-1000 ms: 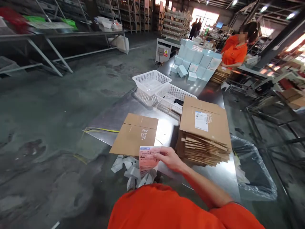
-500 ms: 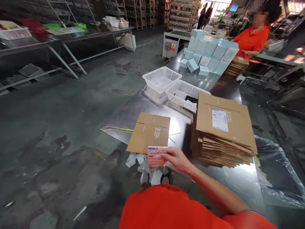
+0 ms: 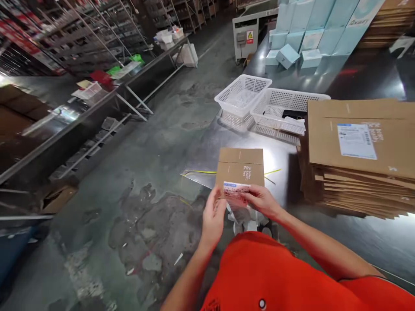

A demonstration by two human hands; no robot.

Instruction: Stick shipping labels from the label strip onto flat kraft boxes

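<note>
My right hand (image 3: 262,201) pinches a small bundle of shipping labels (image 3: 236,190), white and pinkish with a blue strip and printed lines. The labels are held over the near edge of a flat brown cardboard box (image 3: 240,166) with white lettering. That box lies flat at the corner of the metal table. At the labels' left edge is my left hand (image 3: 214,214), its thumb and fingers somewhat apart; a firm hold on the labels does not show. Crumpled pale scraps (image 3: 249,224) hang below, partly hidden by the labels and my right hand.
A tall stack of flat cardboard boxes (image 3: 363,142), the top one bearing a white label, stands on the right. White perforated baskets (image 3: 243,93) sit beyond the box, one holding a dark object. Light-blue boxes (image 3: 324,26) are piled farther back. Yellow strapping (image 3: 201,172) lies on the table.
My left hand has come into view and reached the labels' left side. The labels remain in my right hand. The view has turned and moved closer; the co-worker is out of view.
</note>
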